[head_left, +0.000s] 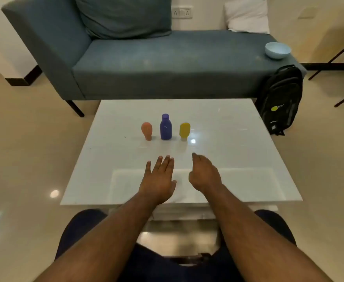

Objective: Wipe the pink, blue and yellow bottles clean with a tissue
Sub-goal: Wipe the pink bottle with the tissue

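Blue sofa [156, 64] with bowl [277, 50]; black backpack [280, 98], perhaps leaning.

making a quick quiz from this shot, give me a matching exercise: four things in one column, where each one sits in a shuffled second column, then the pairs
Things:
1. blue bottle
2. pink bottle
3. bowl
4. backpack

Places:
A. on the sofa seat
B. on the floor, against the sofa end
C. middle of the row on the table
D. left end of the row on the table

Pairs: 1-C, 2-D, 3-A, 4-B
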Tool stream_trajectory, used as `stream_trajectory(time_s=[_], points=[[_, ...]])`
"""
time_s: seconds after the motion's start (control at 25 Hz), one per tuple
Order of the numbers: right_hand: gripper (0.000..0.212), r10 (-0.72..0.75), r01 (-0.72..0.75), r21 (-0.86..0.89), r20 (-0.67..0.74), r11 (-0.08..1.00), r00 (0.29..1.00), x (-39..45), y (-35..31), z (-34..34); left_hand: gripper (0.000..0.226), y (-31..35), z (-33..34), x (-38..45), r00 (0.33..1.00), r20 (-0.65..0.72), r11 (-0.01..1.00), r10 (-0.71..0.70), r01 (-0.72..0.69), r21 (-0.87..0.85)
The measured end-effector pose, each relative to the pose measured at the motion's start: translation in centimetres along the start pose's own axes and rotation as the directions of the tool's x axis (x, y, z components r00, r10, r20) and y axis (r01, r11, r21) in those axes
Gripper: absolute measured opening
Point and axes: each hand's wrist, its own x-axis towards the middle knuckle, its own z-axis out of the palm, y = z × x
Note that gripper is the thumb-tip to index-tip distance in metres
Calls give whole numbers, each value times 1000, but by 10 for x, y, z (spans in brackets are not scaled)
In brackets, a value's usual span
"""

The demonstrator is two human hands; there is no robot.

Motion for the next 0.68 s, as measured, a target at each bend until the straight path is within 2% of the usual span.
stream_trajectory(time_s=[0.12, 0.24, 0.32, 0.48, 0.68], points=[[56, 77, -98, 113, 182, 989, 980, -19, 16, 26, 69, -2, 23, -11, 987, 160, 998, -26, 34, -50], [52, 130, -187, 194, 272, 963, 953, -24, 21, 56, 64, -9, 45, -12, 979, 193, 989, -64, 88, -117], [52, 147, -223, 248, 291, 943, 945, -20, 15, 65, 59, -9, 51, -8, 975, 185, 955, -123, 167, -245], [52, 225, -313, 288, 301, 905, 927, -10, 5, 80, 58, -7, 64, 6, 943, 254, 774, -216, 324, -544], [42, 376, -485, 380, 327, 787, 867, 10, 4, 86, 58, -6, 68, 25, 891, 267, 569, -366, 441, -694]])
